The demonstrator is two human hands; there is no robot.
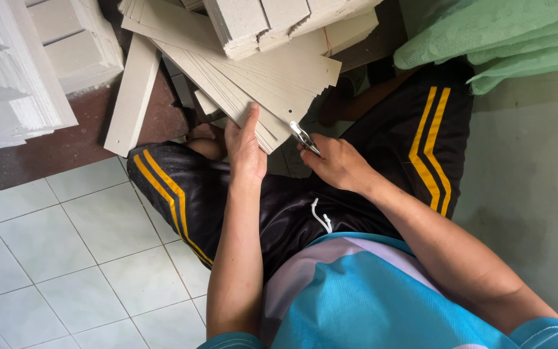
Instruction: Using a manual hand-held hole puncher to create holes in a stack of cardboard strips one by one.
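Left hand (245, 147) clamps fanned card strips (253, 81) at near corner. Right hand (338, 161) grips metal punch (305, 137) just beside that hold. Risk: fan slips, misaligning strips; thumb near tool.

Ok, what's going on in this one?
A seated person's left hand holds the near end of a fanned stack of grey cardboard strips. The right hand grips a small metal tool at the stack's edge. More board stacks lie ahead, and a loose strip lies on the floor.
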